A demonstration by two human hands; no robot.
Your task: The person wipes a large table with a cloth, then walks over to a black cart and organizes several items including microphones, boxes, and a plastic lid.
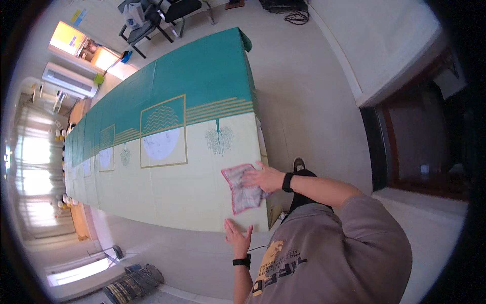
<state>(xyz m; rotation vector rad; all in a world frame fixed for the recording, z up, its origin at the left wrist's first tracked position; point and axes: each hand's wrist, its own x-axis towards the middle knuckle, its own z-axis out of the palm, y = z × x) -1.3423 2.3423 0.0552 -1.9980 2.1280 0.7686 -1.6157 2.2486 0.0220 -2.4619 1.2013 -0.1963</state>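
Note:
My right hand (264, 179) lies over a pale checked cloth (243, 195) with a pink-red border, its fingers spread across the cloth's upper right part and its thumb not clearly visible. Beneath the cloth is a long table's green and cream tablecloth (190, 197), near the table's right end. My left hand (238, 236) is at the near long edge, below the cloth and apart from it. Its fingertips rest at the edge, thumb spread, with nothing held. Each wrist has a black band. Gold lines, pale circles and tree shapes decorate the tablecloth.
Black chairs (142, 36), one bearing a plastic bag (133, 16), stand beyond the table. Coiled black cable (297, 17) lies on the floor at the top. A dark cylindrical object (133, 283) is at the lower left. A white wall (379, 45) and dark doorway (421, 129) are at right.

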